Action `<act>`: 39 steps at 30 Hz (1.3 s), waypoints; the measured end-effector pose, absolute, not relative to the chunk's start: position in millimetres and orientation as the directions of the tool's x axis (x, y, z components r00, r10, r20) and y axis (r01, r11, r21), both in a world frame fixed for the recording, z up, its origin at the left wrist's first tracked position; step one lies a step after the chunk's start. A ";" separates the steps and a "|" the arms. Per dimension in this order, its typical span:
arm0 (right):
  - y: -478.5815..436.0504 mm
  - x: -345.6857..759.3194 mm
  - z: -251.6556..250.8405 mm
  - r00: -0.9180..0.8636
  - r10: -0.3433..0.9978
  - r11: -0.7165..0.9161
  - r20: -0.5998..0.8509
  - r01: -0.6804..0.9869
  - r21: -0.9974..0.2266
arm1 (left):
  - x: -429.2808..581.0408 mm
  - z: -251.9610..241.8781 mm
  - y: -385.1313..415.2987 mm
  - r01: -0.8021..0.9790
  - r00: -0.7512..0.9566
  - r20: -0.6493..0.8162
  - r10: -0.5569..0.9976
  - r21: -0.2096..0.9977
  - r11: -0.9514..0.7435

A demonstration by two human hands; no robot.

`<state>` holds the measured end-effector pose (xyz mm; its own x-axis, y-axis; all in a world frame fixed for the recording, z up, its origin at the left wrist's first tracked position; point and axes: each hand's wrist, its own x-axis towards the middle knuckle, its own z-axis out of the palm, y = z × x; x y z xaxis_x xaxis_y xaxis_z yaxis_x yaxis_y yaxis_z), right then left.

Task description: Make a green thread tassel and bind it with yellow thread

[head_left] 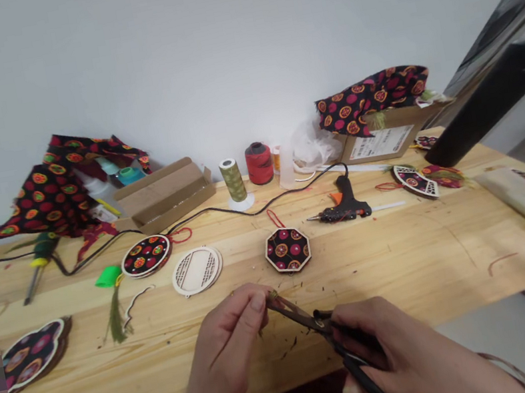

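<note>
My right hand (376, 339) grips black-handled scissors (321, 323), whose blades point away to the left. At the blade tips, my left hand (236, 336) pinches a small tuft of olive-green thread (272, 295); most of it is hidden by the fingers. Just beyond both hands lies an octagonal pendant (288, 249) with dark patterned fabric and a red loop. Left of that are a pale openwork wooden disc (197, 270) and a round fabric pendant (146, 255). A green tassel (116, 313) lies near the round pendant.
A black glue gun (344, 206) rests behind on the wooden table (408, 272), its cord running left. Green (234, 184) and red (259, 163) thread spools stand near the wall, beside an open cardboard box (164, 197). A screwdriver (35, 274) lies left; a black tube (490, 102) leans right.
</note>
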<state>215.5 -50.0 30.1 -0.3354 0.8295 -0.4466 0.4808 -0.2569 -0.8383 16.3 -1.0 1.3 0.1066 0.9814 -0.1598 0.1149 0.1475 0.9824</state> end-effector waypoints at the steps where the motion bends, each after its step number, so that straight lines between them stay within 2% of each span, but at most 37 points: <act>1: -50.2 214.8 29.9 -0.335 0.833 -0.258 -0.441 0.471 -0.844 | 16.6 1.8 -1.3 0.115 0.115 -0.155 0.981 0.983 0.142; 5: -50.7 212.3 28.2 -0.328 0.841 -0.278 -0.429 0.418 -0.865 | 17.4 4.3 -1.5 0.123 0.118 -0.137 0.984 0.985 0.122; 12: -51.0 207.9 29.3 -0.356 0.815 -0.405 -0.457 0.214 -0.889 | 20.1 8.9 -2.2 0.195 0.107 -0.037 0.994 0.981 0.016; 18: -51.1 208.0 30.9 -0.326 0.806 -0.418 -0.494 0.277 -0.865 | 20.4 7.7 -2.4 0.256 0.123 -0.030 0.992 0.967 -0.003; 28: -56.3 213.6 25.2 -0.288 0.844 -0.365 -0.452 0.310 -0.878 | 14.2 7.0 1.2 0.285 0.221 -0.035 0.975 0.958 -0.030; 32: -57.2 216.1 23.3 -0.272 0.866 -0.333 -0.419 0.310 -0.890 | 18.2 10.3 0.4 0.292 0.179 0.001 0.984 0.955 -0.054; 39: -57.7 213.6 25.6 -0.211 0.884 -0.350 -0.416 0.290 -0.891 | 20.1 11.5 0.9 0.211 0.130 -0.089 0.987 0.976 0.060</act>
